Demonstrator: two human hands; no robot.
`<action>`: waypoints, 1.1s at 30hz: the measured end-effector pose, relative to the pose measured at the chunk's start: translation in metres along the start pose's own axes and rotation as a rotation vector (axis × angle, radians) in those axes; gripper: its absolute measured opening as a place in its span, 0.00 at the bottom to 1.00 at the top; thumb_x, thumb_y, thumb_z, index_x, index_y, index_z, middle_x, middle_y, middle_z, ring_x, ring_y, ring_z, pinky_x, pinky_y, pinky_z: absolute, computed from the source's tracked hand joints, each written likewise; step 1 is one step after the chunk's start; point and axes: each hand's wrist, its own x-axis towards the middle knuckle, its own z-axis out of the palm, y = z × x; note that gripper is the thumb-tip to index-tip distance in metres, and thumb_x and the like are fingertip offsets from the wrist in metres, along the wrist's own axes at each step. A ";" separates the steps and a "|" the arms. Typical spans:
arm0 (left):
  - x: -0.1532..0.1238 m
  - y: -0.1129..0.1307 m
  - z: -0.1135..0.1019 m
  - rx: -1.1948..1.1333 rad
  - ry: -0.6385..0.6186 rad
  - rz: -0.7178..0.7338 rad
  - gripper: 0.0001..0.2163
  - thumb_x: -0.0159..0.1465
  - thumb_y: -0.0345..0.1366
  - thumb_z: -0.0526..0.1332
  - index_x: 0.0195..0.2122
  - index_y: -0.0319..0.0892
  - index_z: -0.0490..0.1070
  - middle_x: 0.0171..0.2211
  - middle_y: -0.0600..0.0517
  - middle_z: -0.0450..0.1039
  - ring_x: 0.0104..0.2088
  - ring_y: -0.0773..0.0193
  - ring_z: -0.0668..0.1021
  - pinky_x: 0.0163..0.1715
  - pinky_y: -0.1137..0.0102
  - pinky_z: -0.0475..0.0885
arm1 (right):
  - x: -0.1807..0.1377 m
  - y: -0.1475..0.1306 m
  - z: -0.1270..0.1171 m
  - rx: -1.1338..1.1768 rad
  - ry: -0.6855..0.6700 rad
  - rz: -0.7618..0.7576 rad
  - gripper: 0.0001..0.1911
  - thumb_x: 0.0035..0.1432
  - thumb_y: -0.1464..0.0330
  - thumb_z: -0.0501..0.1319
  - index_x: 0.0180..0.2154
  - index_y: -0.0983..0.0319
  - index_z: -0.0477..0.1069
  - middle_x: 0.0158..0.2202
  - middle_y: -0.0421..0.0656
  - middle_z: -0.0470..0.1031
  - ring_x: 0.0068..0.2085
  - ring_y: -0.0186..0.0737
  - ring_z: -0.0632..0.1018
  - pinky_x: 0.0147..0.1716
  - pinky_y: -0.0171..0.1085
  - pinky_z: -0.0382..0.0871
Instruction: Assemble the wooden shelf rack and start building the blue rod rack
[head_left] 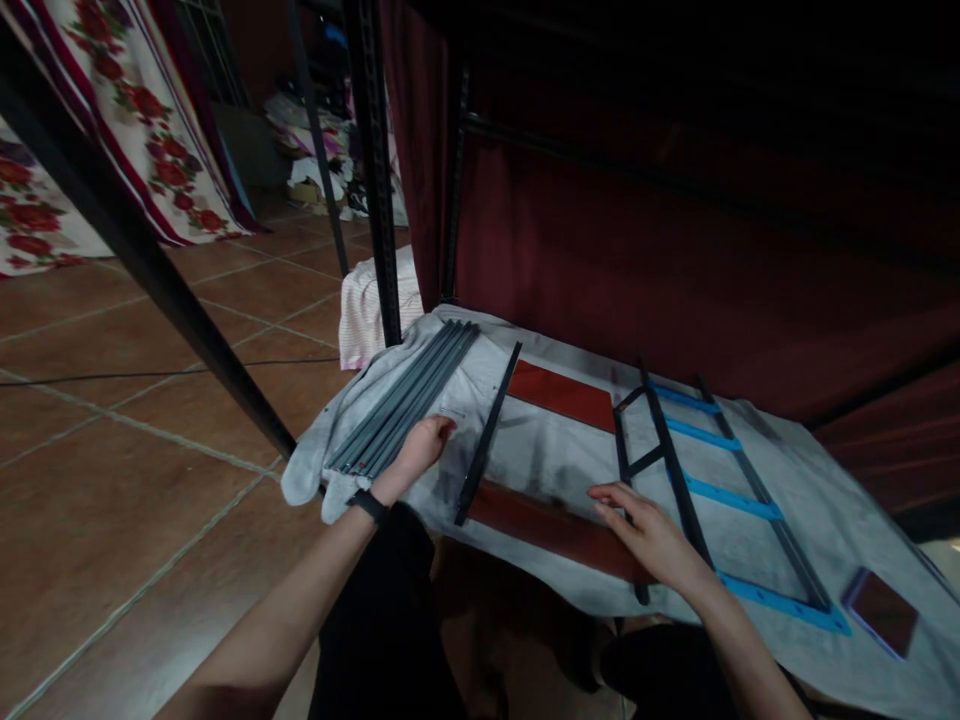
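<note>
My left hand, with a dark band on its wrist, is closed in a pinch just right of a bundle of grey metal tubes. What its fingertips hold, if anything, is too small to make out. Some tiny thin pieces lie on the cloth by those fingertips. Over a rust-red panel, my right hand is held open with its fingers stretched to the left. A second red panel lies farther back, between a black bar and a black bracketed frame piece.
Grey cloth covers the low surface. At right lie blue crossbars joined to dark rails, and a phone. A black upright post and a slanting bar stand at left. Dark red curtain hangs behind.
</note>
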 end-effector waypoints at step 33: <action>0.091 0.024 0.019 -0.537 0.144 -0.061 0.19 0.70 0.43 0.51 0.54 0.41 0.73 0.51 0.43 0.78 0.51 0.54 0.79 0.54 0.59 0.73 | 0.327 0.148 0.002 -0.362 0.011 0.255 0.22 0.67 0.70 0.56 0.61 0.67 0.68 0.63 0.54 0.69 0.63 0.45 0.70 0.62 0.37 0.62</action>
